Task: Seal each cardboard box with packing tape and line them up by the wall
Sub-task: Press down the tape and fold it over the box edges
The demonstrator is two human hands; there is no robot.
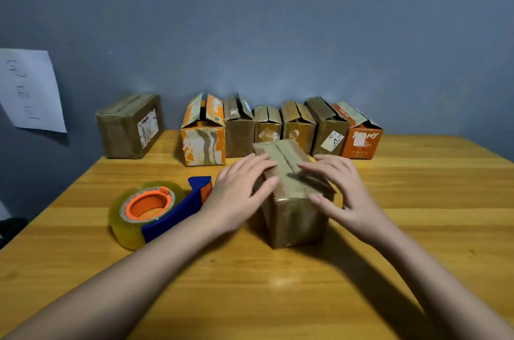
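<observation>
One box sealed, six still open

Left of the middle box (292,195), a sealed box (129,127) waits by the wall; nearer lies the tape dispenser (155,210). Left hand (239,195) and right hand (340,191) press its flaps with spread fingers. Behind it, six open boxes (281,128) remain.

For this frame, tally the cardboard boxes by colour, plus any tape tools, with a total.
Brown cardboard boxes: 6, one under both hands, one apart at left, four in the wall row
Orange cardboard boxes: 2
Tape dispenser: 1
Total: 9
</observation>
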